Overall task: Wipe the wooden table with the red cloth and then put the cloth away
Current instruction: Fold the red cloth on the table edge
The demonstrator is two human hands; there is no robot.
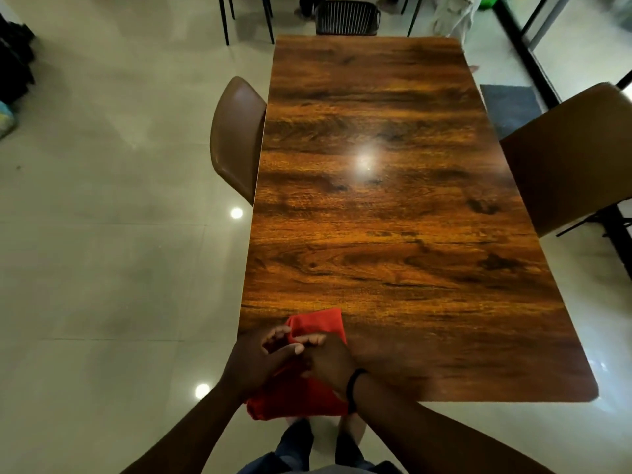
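Note:
The red cloth [316,325] lies bunched at the near left corner of the long wooden table [393,206], part of it hanging over the near edge. My left hand [260,362] and my right hand [330,359] meet over the cloth, fingers curled into its folds. A black band circles my right wrist. The middle of the cloth is hidden under my hands.
A brown chair [236,138] is pushed against the table's left side and another brown chair [567,155] stands at the right. A dark chair [347,17] sits at the far end. Glossy tiled floor [113,234] spreads to the left. A grey mat [509,107] lies at right.

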